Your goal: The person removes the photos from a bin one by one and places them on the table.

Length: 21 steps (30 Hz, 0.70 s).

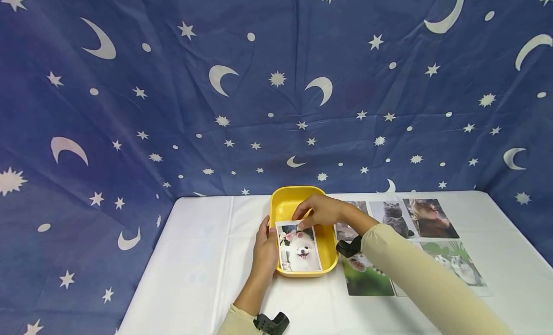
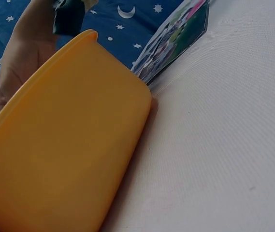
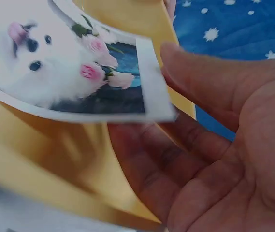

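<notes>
A yellow plastic tub (image 1: pixel 288 200) stands on the white table. My left hand (image 1: pixel 265 253) grips its left rim, the thumb on the inner side and the fingers along the outer wall. A printed photo of a white fluffy dog with pink roses (image 1: pixel 302 251) lies tilted over the near part of the tub. My right hand (image 1: pixel 318 211) reaches across from the right and pinches the photo's far edge. In the right wrist view, the thumb (image 3: pixel 195 72) is at the white border and the curled fingers (image 3: pixel 151 164) are under the photo, which bows slightly.
Several animal photos lie in rows right of the tub, among them a grey cat (image 1: pixel 394 217), a brown close-up (image 1: pixel 429 217) and a green-background picture (image 1: pixel 455 263). My right forearm (image 1: pixel 414 268) covers part of them. A blue star-and-moon cloth (image 1: pixel 276 104) hangs behind the table.
</notes>
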Each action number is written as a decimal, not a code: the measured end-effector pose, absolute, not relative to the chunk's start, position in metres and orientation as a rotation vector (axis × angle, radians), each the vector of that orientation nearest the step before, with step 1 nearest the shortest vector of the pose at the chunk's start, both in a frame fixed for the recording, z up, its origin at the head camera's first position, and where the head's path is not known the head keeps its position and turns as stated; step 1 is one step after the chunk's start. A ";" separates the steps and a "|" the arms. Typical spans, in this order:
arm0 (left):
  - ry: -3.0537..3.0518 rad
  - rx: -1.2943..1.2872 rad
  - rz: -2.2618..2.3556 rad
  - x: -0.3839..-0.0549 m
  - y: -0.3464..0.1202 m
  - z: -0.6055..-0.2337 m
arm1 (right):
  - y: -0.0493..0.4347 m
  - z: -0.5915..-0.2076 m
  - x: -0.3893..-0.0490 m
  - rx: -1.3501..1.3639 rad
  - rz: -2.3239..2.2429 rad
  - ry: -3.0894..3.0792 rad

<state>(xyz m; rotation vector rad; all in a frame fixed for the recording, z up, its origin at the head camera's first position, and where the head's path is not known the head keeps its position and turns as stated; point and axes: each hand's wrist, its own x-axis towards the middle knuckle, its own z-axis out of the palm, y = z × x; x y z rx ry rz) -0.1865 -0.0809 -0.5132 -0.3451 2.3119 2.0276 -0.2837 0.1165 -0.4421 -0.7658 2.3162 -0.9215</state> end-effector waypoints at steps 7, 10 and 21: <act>2.324 -0.350 2.042 -0.186 -0.080 -0.514 | 0.122 -0.439 -0.259 -0.778 -0.945 2.382; 2.318 -0.344 2.047 -0.187 -0.082 -0.515 | 0.119 -0.440 -0.250 -0.765 -0.946 2.429; 2.314 -0.351 2.059 -0.188 -0.081 -0.515 | 0.132 -0.448 -0.228 -0.556 -1.424 2.528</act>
